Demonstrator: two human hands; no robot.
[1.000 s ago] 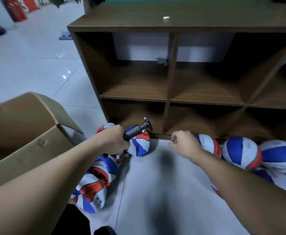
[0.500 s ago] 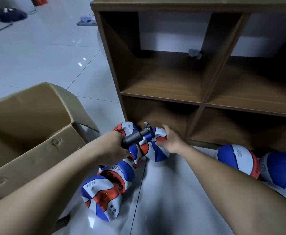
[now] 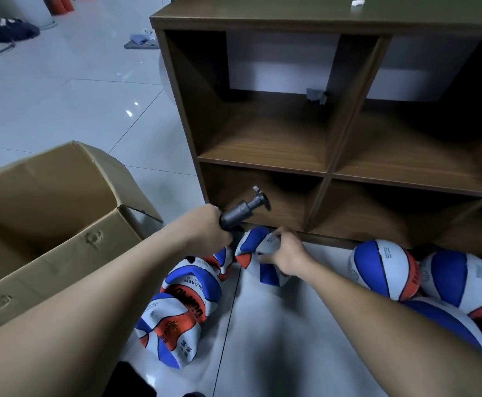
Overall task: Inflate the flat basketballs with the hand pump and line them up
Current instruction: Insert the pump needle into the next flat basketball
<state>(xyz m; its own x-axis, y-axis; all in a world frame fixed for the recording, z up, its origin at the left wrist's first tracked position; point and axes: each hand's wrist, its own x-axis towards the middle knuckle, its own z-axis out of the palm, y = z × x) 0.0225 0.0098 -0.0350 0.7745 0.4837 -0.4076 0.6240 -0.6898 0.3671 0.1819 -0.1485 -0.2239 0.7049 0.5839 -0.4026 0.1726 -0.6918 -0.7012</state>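
Basketballs, flat and crumpled, lie in a heap on the tiled floor (image 3: 277,353) at lower centre of my head view, at the foot of the wooden shelf unit (image 3: 328,173). My right hand (image 3: 287,255) pinches the nearest flat ball (image 3: 258,253), fingers curled into its white and blue skin just below the shelf's bottom edge. My left hand (image 3: 205,229) is clamped round the barrel of the hand pump (image 3: 241,212), whose handle end pokes up and right toward the lower left cubby. Two more flat balls (image 3: 185,305) sag below my left hand, beside the open cardboard box (image 3: 62,224) at left. At lower right, rounder balls (image 3: 383,270) sit against the shelf base, touching each other.

I judge the flat one will be light, floppy and a bit slick, folding wherever I squeeze, so a loose skin pinch may slip. Better to hold it near the valve, pressing the skin taut there for the needle. I cannot see the valve or the needle from here.
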